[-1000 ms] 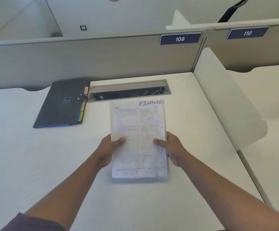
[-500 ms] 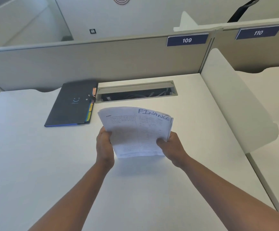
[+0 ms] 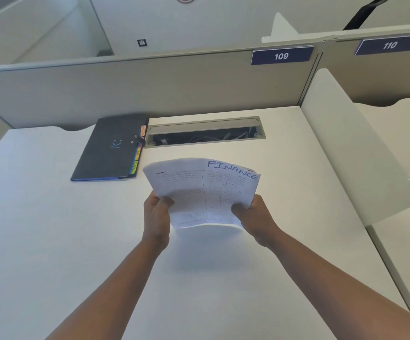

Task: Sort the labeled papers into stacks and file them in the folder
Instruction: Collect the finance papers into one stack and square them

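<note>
Fingers of the left hand (image 3: 157,213) and the right hand (image 3: 253,215) curl round the two side edges of a thin, printed white paper stack (image 3: 202,191), lettered FINANCE in blue, which bows upward above the smooth white desk (image 3: 52,241). Both forearms reach forward, with thumbs on the front sheet. At far left, the flat, dark folder (image 3: 111,149) lies closed, with coloured tabs along its right edge, beside a long metal cable slot (image 3: 205,132).

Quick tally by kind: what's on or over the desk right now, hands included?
Hands: 2, left hand and right hand
Paper stacks: 1, the FINANCE papers, held by both hands
Folders: 1, dark folder, closed on the desk
Total: 4
</note>
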A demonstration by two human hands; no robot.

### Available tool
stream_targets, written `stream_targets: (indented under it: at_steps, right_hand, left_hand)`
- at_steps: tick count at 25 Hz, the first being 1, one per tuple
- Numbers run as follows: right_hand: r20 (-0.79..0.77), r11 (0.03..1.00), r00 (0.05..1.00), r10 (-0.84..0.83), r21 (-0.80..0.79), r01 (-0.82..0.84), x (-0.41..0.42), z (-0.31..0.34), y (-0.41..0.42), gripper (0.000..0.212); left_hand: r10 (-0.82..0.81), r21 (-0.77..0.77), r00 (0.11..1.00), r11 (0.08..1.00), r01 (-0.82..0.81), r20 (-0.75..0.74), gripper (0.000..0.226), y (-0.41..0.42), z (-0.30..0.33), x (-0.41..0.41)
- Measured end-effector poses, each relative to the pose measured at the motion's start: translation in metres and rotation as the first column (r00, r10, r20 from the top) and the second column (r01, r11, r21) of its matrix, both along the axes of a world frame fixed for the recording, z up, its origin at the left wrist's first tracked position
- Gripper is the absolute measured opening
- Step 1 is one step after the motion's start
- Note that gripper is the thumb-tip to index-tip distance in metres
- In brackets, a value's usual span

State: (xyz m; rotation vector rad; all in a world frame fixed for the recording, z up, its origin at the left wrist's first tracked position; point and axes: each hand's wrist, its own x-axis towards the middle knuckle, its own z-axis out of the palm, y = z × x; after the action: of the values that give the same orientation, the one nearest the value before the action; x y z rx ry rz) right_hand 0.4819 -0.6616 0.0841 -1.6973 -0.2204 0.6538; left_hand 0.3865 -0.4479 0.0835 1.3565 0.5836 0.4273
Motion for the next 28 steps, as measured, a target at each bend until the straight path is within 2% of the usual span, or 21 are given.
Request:
stream_targets:
  at_steps: [3, 7, 10, 12, 14, 18, 21, 24, 26, 28]
  right_hand:
    - [-0.025, 1.000, 1.000, 0.001, -0.025, -0.002, -0.001, -0.007, 0.000, 0.033]
    - [-0.063, 0.997, 0.997, 0.036, -0.069, -0.041, 0.000, -0.014, -0.003, 0.024]
    - [-0.080, 0.997, 0.994, 0.068, -0.017, -0.070, 0.007, -0.006, -0.006, 0.029]
    - [-0.119, 0.993, 0.989, 0.084, 0.088, -0.074, 0.016, -0.003, -0.014, 0.029]
    - [-0.194, 0.983, 0.980, 0.050, 0.180, -0.014, 0.022, -0.002, -0.023, 0.026]
    - [-0.391, 0.964, 0.920, 0.027, 0.253, 0.080, 0.009, -0.009, -0.026, 0.019]
    - [-0.492, 0.901, 0.869, 0.063, 0.403, 0.163, -0.011, -0.013, -0.005, 0.034]
    - [-0.497, 0.859, 0.867, -0.031, 0.430, 0.277, -0.019, -0.010, 0.013, 0.030]
    - [-0.455, 0.879, 0.886, -0.088, 0.383, 0.284, -0.017, -0.007, 0.014, 0.028]
    - [-0.367, 0.915, 0.922, -0.121, 0.318, 0.246, -0.009, -0.003, 0.008, 0.025]
  left_hand:
    - [-0.037, -0.006, 0.998, 0.999, 0.036, -0.060, 0.031, 0.002, -0.008, -0.004]
    - [-0.177, 0.051, 0.974, 0.981, 0.186, -0.144, 0.022, 0.006, -0.015, -0.009]
    - [-0.135, 0.077, 0.974, 0.986, 0.151, -0.185, 0.019, 0.015, -0.012, -0.009]
    - [-0.077, 0.010, 0.980, 0.997, 0.080, -0.183, 0.019, 0.018, -0.008, -0.008]
    - [-0.009, -0.121, 0.987, 0.993, -0.011, -0.161, 0.021, 0.020, -0.004, -0.007]
    - [0.056, -0.397, 0.998, 0.916, -0.062, -0.026, 0.035, 0.015, 0.002, -0.005]
    - [0.084, -0.482, 0.996, 0.874, -0.060, 0.028, 0.039, 0.003, 0.003, -0.001]
    - [0.085, -0.513, 0.995, 0.857, -0.050, 0.046, 0.039, -0.007, 0.005, 0.004]
    - [0.082, -0.529, 0.996, 0.847, -0.052, 0.034, 0.038, -0.010, 0.005, 0.004]
    - [0.128, -0.532, 0.991, 0.837, -0.125, -0.032, 0.037, -0.005, 0.005, 0.004]
